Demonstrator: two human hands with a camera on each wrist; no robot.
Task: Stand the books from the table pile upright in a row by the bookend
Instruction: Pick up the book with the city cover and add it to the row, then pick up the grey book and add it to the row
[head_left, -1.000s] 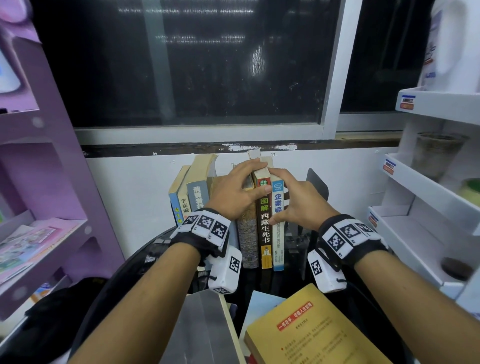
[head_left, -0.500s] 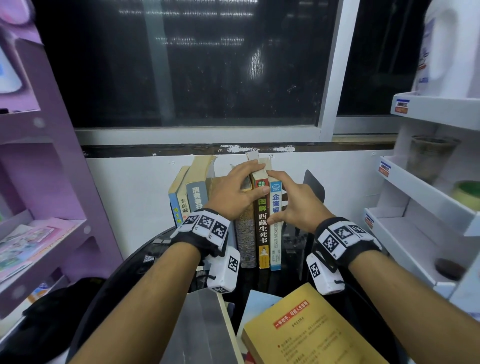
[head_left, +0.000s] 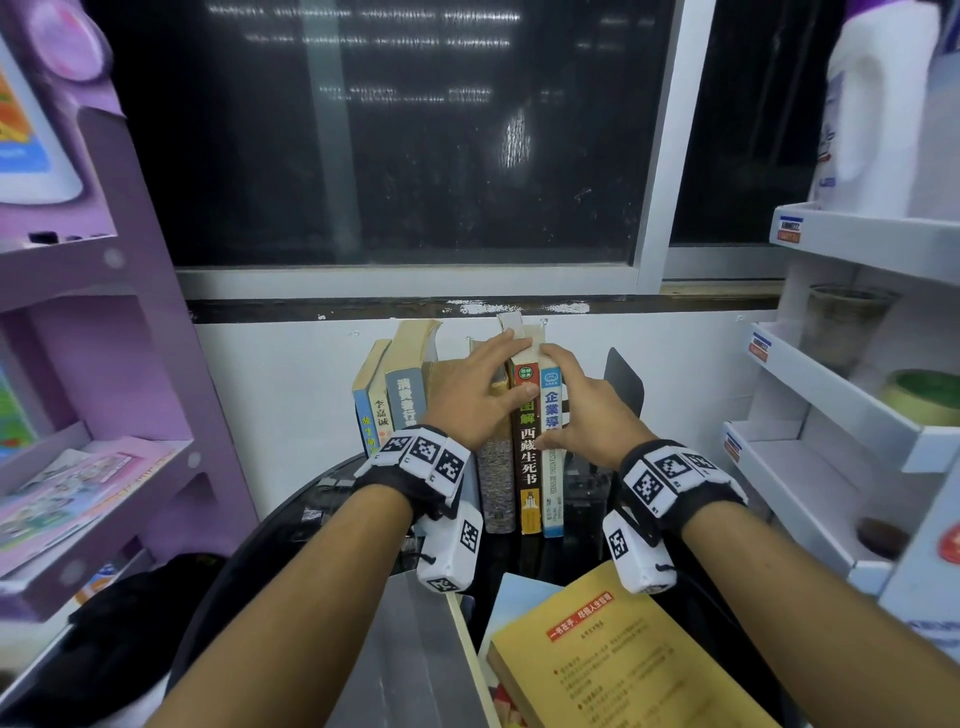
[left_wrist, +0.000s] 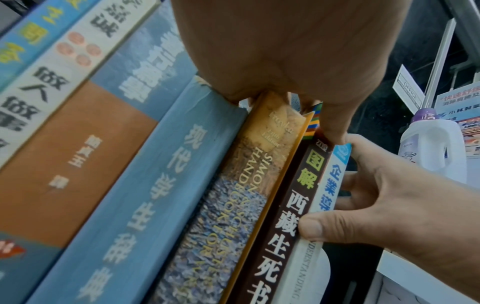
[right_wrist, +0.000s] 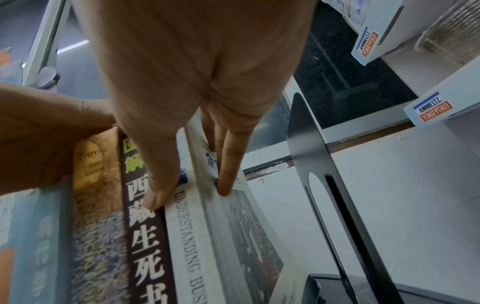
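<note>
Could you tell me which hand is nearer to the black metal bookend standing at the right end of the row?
The right hand: it grips the white-and-blue book at the row's end, just left of the black metal bookend. The left hand is farther left, on the brown-spined book.

A row of upright books stands on a round table against the wall under a window, with a bookend just to its right, apart from the last book. Both hands rest on the row's right end, left hand beside right hand. Nearer the viewer lies a pile of books, with shelves at right and a rack at left.
</note>
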